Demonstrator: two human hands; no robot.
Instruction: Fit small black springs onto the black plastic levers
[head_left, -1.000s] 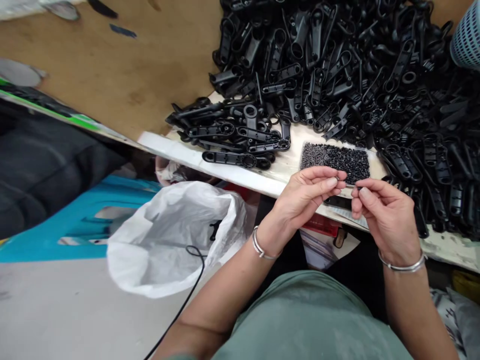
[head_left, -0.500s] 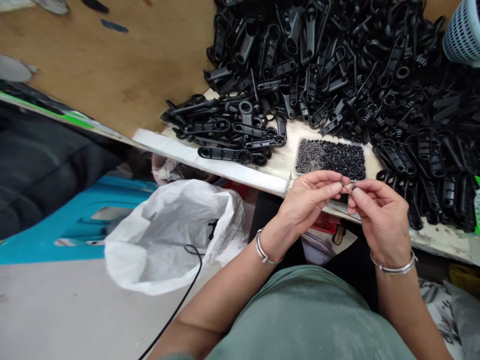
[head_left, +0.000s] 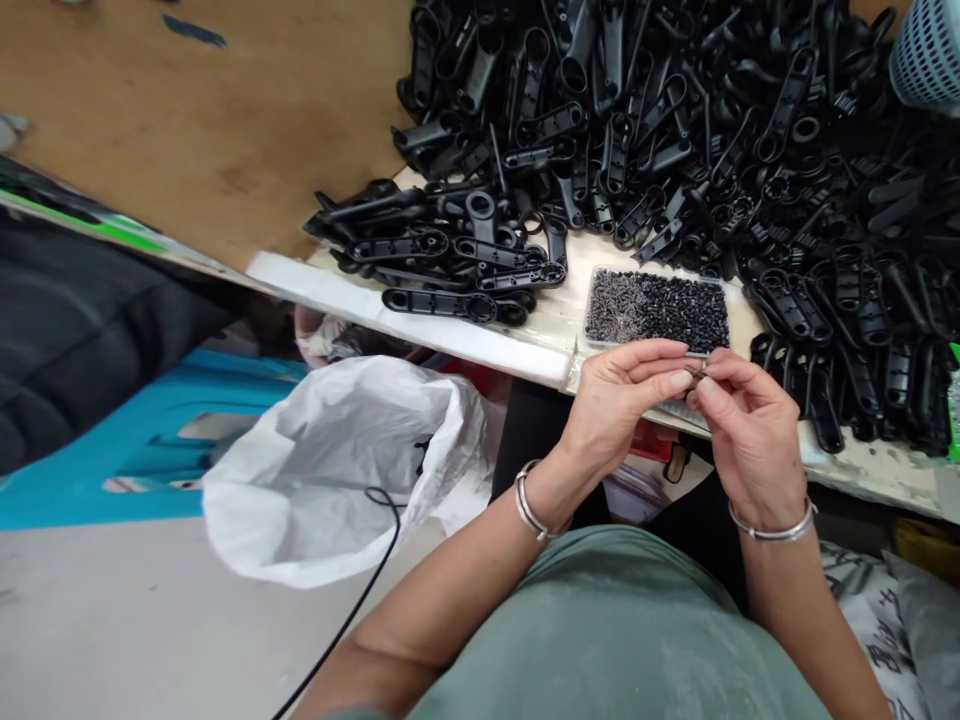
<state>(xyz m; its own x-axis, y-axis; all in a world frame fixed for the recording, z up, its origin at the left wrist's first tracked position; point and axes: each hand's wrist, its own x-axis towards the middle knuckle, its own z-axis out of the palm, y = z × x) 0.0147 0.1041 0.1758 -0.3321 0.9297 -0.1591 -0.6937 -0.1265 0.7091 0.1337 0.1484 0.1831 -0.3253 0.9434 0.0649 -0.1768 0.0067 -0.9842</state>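
My left hand [head_left: 619, 400] is closed in a pinch, thumb against fingertips. Facing it, my right hand [head_left: 746, 425] pinches as well, and the fingertips of both hands meet. Between them shows a tiny dark piece [head_left: 695, 373], perhaps a screw; its exact kind is too small to make out. Just beyond the fingers lies a shallow clear box [head_left: 590, 318]. Small greyish metal bits [head_left: 611, 305] fill its left side, and small black pieces [head_left: 686, 310] its right side.
Black plastic arm-shaped parts [head_left: 525, 85] are heaped across the bench, with smaller piles [head_left: 439, 303] left and right [head_left: 870, 320] of the box. A white sack [head_left: 300, 500] stands open below the bench edge, a black cable [head_left: 360, 600] beside it. A blue basket [head_left: 930, 60] is at far right.
My hands have come closer together, the right one shifting left until the fingertips meet around the small piece. The whole view has shifted slightly.
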